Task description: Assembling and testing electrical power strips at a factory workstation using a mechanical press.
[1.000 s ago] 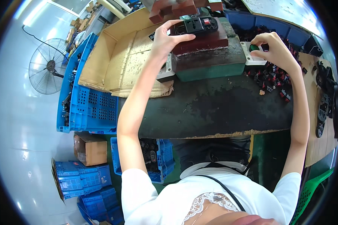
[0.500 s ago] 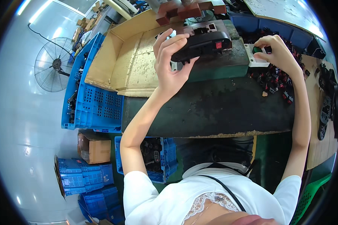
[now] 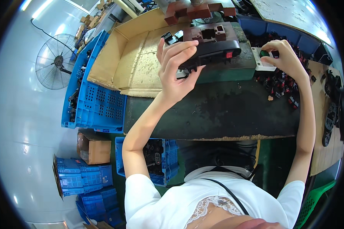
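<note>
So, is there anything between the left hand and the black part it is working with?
Nothing visible. The left hand already holds the black plastic part by its left end, above the dark workbench. The right hand is apart from it, resting on the white box with a green button.

Bare dark bench (image 3: 225,110), apparently unobstructed.

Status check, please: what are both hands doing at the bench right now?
Left hand grips black part above bench. Right hand on green button. Nothing in the way.
</note>
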Available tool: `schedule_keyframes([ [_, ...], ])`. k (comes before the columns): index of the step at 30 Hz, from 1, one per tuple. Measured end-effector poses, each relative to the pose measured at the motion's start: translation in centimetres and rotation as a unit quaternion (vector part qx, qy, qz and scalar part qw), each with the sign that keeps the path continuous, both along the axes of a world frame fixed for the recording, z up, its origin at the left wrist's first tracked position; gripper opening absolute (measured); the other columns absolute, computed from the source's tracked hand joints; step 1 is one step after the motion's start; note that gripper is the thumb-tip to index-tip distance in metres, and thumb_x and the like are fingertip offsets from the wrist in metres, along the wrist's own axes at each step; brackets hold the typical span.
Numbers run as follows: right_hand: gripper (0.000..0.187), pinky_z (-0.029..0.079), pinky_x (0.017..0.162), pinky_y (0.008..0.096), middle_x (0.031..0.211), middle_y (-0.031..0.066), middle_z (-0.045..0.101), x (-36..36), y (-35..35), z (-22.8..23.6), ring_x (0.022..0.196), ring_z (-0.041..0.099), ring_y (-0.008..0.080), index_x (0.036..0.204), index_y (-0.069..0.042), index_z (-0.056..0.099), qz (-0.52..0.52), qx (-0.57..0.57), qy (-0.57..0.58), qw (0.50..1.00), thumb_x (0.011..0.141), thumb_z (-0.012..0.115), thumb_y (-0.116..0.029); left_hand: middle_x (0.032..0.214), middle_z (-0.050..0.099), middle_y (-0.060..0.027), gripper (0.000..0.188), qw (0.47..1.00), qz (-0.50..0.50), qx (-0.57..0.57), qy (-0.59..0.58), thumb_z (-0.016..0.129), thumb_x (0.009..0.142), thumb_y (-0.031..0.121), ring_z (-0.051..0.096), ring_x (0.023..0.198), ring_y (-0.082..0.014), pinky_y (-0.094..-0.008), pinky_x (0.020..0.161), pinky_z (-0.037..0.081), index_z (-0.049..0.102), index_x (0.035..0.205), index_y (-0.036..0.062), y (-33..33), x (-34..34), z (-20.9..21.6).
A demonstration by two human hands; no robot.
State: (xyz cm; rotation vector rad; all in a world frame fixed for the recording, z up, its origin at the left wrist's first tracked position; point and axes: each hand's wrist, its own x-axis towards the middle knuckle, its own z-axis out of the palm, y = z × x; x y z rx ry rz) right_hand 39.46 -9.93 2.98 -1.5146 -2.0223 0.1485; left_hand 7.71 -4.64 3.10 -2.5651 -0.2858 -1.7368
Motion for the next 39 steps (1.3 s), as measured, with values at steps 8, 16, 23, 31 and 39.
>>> schedule_keyframes([
  [8, 0.029, 0.046, 0.078, 0.0329, 0.086, 0.0130, 0.065, -0.1, -0.1, 0.0, 0.080, 0.061, 0.0238, 0.088, 0.004, 0.065, 0.000, 0.017, -0.003, 1.000, 0.068, 0.075, -0.014, 0.101, 0.059, -0.0058, 0.059, 0.910, -0.109, -0.399, -0.036, 0.079, 0.062, -0.001, 0.057, 0.095, -0.0122, -0.0260, 0.085, 0.046, 0.051, 0.113, -0.0009, -3.0, -0.2, 1.6],
  [16, 0.028, 0.046, 0.079, 0.0337, 0.086, 0.0130, 0.065, 0.3, 0.1, -0.1, 0.080, 0.060, 0.0242, 0.089, 0.004, 0.065, 0.010, 0.003, 0.007, 1.000, 0.069, 0.074, -0.013, 0.096, 0.060, -0.0044, 0.055, 0.861, -0.132, -0.486, -0.074, 0.081, 0.063, 0.004, 0.059, 0.090, -0.0108, -0.0252, 0.084, 0.045, 0.052, 0.110, -0.0013, -4.2, -0.6, 2.4],
  [23, 0.032, 0.045, 0.080, 0.0313, 0.093, 0.0090, 0.063, 0.3, 0.2, 0.2, 0.087, 0.057, 0.0226, 0.097, -0.003, 0.064, -0.017, -0.045, -0.028, 0.998, 0.069, 0.075, -0.013, 0.095, 0.061, -0.0046, 0.054, 0.856, -0.123, -0.492, -0.103, 0.080, 0.063, 0.002, 0.058, 0.092, -0.0111, -0.0262, 0.087, 0.044, 0.053, 0.110, -0.0018, -4.9, -2.3, 3.0],
  [31, 0.027, 0.049, 0.079, 0.0312, 0.093, 0.0133, 0.064, 1.3, 0.9, -1.4, 0.085, 0.061, 0.0230, 0.098, 0.001, 0.062, 0.040, 0.022, -0.005, 0.999, 0.074, 0.071, -0.006, 0.095, 0.061, -0.0051, 0.055, 0.819, -0.070, -0.530, -0.208, 0.080, 0.062, -0.002, 0.059, 0.088, -0.0124, -0.0263, 0.081, 0.048, 0.054, 0.111, -0.0013, -9.0, -7.9, 2.8],
  [39, 0.024, 0.046, 0.073, 0.0282, 0.082, 0.0113, 0.064, 1.6, 0.9, -0.8, 0.076, 0.059, 0.0165, 0.097, 0.004, 0.062, 0.026, -0.026, -0.009, 0.999, 0.078, 0.069, -0.009, 0.099, 0.060, -0.0046, 0.055, 0.823, 0.087, -0.501, -0.252, 0.076, 0.060, -0.005, 0.057, 0.095, -0.0121, -0.0257, 0.087, 0.043, 0.055, 0.111, -0.0003, -15.1, -14.7, 0.9],
])
